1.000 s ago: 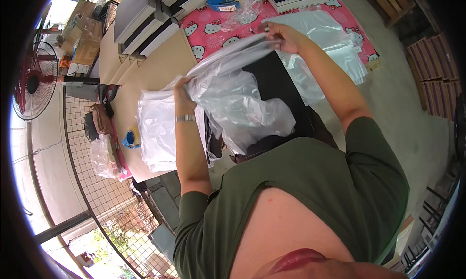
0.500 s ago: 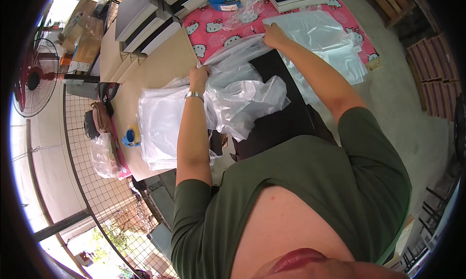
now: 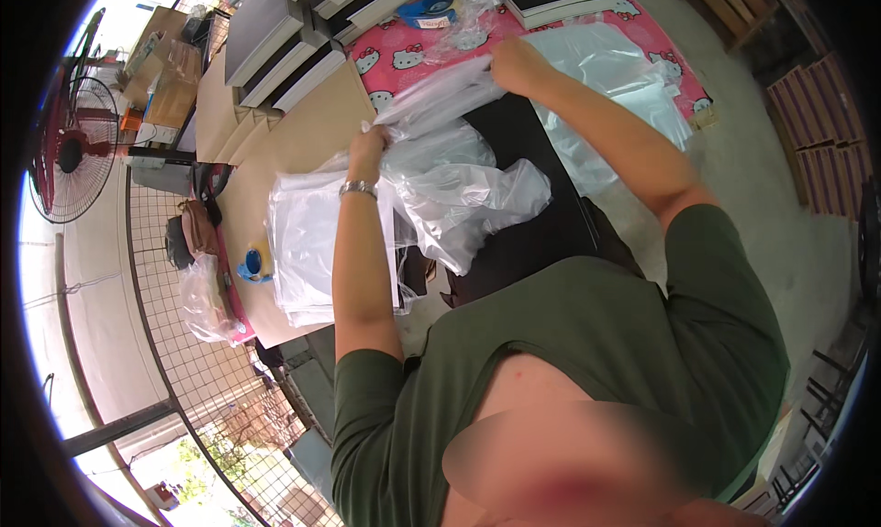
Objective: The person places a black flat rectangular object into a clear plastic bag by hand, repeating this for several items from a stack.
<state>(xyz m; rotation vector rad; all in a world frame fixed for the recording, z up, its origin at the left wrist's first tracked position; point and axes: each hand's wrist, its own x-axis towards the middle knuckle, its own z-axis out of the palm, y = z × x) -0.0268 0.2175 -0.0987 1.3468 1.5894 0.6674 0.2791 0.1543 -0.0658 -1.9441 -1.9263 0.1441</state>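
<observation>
A clear plastic bag or sheet (image 3: 436,98) is stretched between my two hands, its far edge pulled fairly straight. My left hand (image 3: 369,149), with a metal watch on the wrist, pinches its left corner. At the right end my right hand (image 3: 519,66) is closed round the plastic. Crumpled clear plastic (image 3: 477,206) hangs toward me, over a black flat panel (image 3: 518,146). Beside my left forearm lies a stack of clear plastic sheets (image 3: 307,243). More clear plastic sheets (image 3: 601,68) lie partly under my right forearm.
Thick dark-covered books (image 3: 284,59) are stacked at the back left on brown board (image 3: 317,114). A blue tape dispenser (image 3: 427,11) sits on the pink patterned cloth (image 3: 404,57). Another tape roll (image 3: 254,264) is at the left edge, and a fan (image 3: 72,151) stands beyond.
The plastic between my hands is pulled tauter and its far edge is raised. My right hand has turned and closed more round it; my left hand has shifted slightly left.
</observation>
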